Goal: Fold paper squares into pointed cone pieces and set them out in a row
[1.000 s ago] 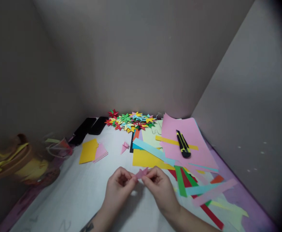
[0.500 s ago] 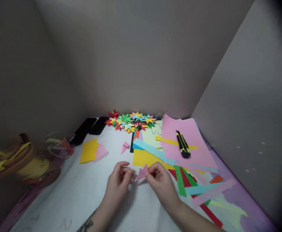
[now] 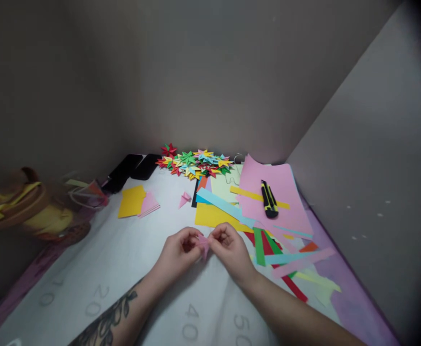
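Between my two hands is a small folded piece of pink paper (image 3: 204, 246), held above the white table cover. My left hand (image 3: 182, 247) pinches its left side between thumb and index finger. From the other side, my right hand (image 3: 228, 245) grips it with thumb and fingertips. A pointed end hangs downward, and the fingers hide part of the folds. Farther back lies another folded pink paper piece (image 3: 184, 199). Left of that are a pink paper stack (image 3: 149, 204) and a yellow paper piece (image 3: 131, 202).
Colourful folded paper stars (image 3: 194, 163) are heaped by the wall. A black and yellow utility knife (image 3: 269, 199) rests on pink sheets (image 3: 250, 182). Cut paper strips (image 3: 297, 259) spread at right. Two dark phones (image 3: 146, 166) lie back left, near a brown pot (image 3: 26, 206).
My left hand has closed on the pink paper, which was in my right hand alone. The paper is turned, its point now downward. The view has tilted downward.
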`<state>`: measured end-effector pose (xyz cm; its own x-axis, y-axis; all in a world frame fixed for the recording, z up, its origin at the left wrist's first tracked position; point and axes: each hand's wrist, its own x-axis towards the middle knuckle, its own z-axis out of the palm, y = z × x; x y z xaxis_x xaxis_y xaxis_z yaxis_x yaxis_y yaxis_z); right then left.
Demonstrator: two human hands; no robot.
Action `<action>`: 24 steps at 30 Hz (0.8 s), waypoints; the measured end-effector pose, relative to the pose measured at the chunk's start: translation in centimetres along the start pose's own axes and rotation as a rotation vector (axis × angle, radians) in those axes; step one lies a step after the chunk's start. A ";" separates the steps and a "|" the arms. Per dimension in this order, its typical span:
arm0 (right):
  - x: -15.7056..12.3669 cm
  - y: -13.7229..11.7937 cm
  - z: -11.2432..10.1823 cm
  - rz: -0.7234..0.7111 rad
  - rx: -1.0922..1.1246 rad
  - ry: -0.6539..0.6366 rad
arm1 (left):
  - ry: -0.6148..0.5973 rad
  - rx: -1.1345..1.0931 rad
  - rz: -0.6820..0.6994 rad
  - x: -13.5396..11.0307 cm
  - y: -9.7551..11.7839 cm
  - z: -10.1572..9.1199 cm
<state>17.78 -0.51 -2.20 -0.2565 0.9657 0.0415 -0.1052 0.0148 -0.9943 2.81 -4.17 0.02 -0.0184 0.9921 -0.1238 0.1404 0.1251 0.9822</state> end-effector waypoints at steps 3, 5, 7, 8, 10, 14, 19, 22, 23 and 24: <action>0.0 -0.2 0.0 0.006 0.003 0.000 | -0.021 0.026 0.018 -0.1 0.0 0.1; -0.1 -0.2 0.1 0.004 0.000 -0.009 | -0.021 0.056 0.030 -0.1 0.0 0.2; -0.1 -0.1 0.1 0.006 0.009 -0.026 | -0.008 0.063 0.028 -0.1 0.0 0.2; -0.2 0.0 0.1 0.011 0.019 -0.036 | 0.003 0.050 0.025 -0.1 0.0 0.1; -0.3 0.3 0.2 0.030 0.038 -0.058 | 0.025 -0.016 0.008 -0.1 0.0 0.1; -0.4 0.8 0.3 0.064 0.015 -0.087 | 0.090 -0.201 -0.046 0.0 0.1 -0.1; -0.3 0.7 0.4 0.071 -0.025 -0.097 | 0.191 -0.339 -0.065 0.1 0.0 -0.2; -0.3 0.6 0.4 0.068 -0.021 -0.113 | 0.233 -0.413 -0.073 0.3 -0.4 -0.2; -0.3 0.6 0.3 0.067 -0.020 -0.118 | 0.236 -0.421 -0.080 0.3 -0.5 -0.2; -0.3 0.6 0.3 0.065 -0.023 -0.121 | 0.234 -0.413 -0.085 0.4 -0.5 -0.2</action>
<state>17.49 -0.92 -2.78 -0.3766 0.9263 -0.0130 -0.0633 -0.0398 -0.9972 2.51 -3.85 -0.52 -0.2413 0.9457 -0.2177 -0.2752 0.1484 0.9498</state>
